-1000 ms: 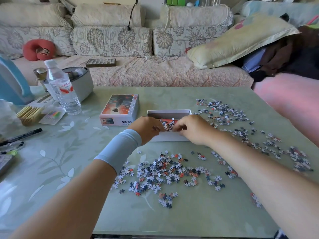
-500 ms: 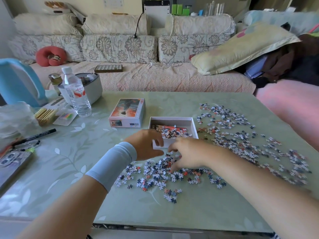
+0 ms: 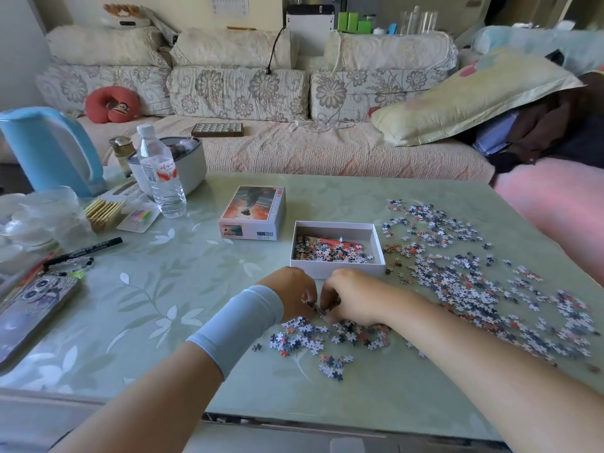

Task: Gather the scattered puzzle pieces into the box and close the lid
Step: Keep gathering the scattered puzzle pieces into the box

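An open white box (image 3: 379,243) sits mid-table with a layer of puzzle pieces in its bottom. Its printed lid (image 3: 253,212) lies face up just to the left. A small heap of loose puzzle pieces (image 3: 327,338) lies in front of the box, and a far larger spread (image 3: 474,273) covers the table's right side. My left hand (image 3: 291,295), with a pale blue wrist sleeve, and my right hand (image 3: 353,299) meet over the near heap, fingers curled together around a pinch of pieces just in front of the box's near wall.
On the table's left stand a water bottle (image 3: 161,178), a blue kettle (image 3: 49,148), a white container (image 3: 191,165), a marker (image 3: 85,250) and a phone (image 3: 29,308). A sofa with cushions runs behind the table. The near table edge (image 3: 294,420) is close to my arms.
Both hands have come back from over the box to the near heap and closed together on pieces there. The camera has tilted up, showing more of the sofa.
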A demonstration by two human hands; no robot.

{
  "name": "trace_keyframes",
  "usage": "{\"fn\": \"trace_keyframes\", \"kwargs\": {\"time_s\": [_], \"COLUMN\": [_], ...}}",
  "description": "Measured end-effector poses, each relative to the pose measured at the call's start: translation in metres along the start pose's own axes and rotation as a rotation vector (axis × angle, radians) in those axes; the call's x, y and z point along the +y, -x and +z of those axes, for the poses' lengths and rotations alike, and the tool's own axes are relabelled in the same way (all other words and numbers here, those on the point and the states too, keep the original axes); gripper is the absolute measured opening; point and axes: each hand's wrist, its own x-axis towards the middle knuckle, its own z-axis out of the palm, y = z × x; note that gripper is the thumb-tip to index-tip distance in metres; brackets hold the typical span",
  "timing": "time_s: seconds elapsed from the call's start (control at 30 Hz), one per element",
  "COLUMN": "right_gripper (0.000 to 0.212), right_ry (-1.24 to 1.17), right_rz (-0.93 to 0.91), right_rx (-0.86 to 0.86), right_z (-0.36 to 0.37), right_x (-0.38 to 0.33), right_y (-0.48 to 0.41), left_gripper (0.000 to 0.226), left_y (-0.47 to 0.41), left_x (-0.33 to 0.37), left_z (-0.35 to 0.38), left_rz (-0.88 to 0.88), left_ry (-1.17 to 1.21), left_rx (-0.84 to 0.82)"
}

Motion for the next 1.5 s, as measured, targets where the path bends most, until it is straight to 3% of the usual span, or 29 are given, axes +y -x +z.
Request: {"fn": "trace_keyframes", "kwargs": {"time_s": [0.3, 0.47, 0.67, 0.73, 0.83, 0.93, 1.03, 1.1, 1.17, 1.27, 1.37, 1.5], "right_gripper": [0.019, 0.019, 0.015, 0.022, 0.030, 0.022, 0.021, 0.022, 0.026, 0.037, 0.044, 0.056], "right_ry": [-0.119, -0.396, -0.347, -0.322, -0.302, -0.211, -0.128, -0.099, -0.019, 0.169, 0.239, 0.114], "right_rz": [0.019, 0.021, 0.011, 0.006, -0.037, -0.055, -0.105, -0.128, -0.118, -0.040, -0.024, -0.070], "right_rx": [0.020, 0.227, 0.691, 0.594, 0.331, 0.384, 0.444, 0.360, 0.198, 0.016, -0.015, -0.048], "right_z": [-0.016, -0.047, -0.057, -0.054, -0.048, -0.046, -0.045, -0.041, -0.033, -0.014, -0.001, -0.001], "right_x": [0.007, 0.017, 0.044, 0.049, 0.052, 0.051, 0.043, 0.035, 0.030, 0.029, 0.032, 0.030], "right_y": [-0.002, -0.005, -0.024, -0.027, -0.027, -0.022, -0.013, -0.004, 0.002, 0.008, 0.011, 0.022], "left_gripper": [0.018, 0.019, 0.017, 0.016, 0.018, 0.022, 0.014, 0.007, 0.006, 0.013, 0.032, 0.057], "left_y": [-0.010, -0.023, -0.051, -0.061, -0.068, -0.066, -0.054, -0.042, -0.028, -0.013, -0.005, 0.000], "left_x": [-0.005, -0.004, -0.005, -0.006, -0.005, -0.004, -0.007, -0.009, -0.010, -0.016, -0.015, -0.004], "left_z": [-0.005, -0.020, -0.042, -0.038, -0.028, -0.024, -0.028, -0.032, -0.036, -0.034, -0.023, -0.007], "left_rz": [-0.032, 0.023, 0.011, -0.011, 0.009, 0.084, 0.111, 0.115, 0.098, 0.034, 0.014, -0.030], "left_ry": [0.184, 0.241, 0.497, 0.503, 0.378, 0.211, 0.222, 0.206, 0.160, 0.111, 0.023, -0.087], "left_rx": [-0.016, -0.019, 0.466, 0.510, 0.430, 0.400, 0.451, 0.467, 0.381, 0.103, 0.018, -0.091]}}
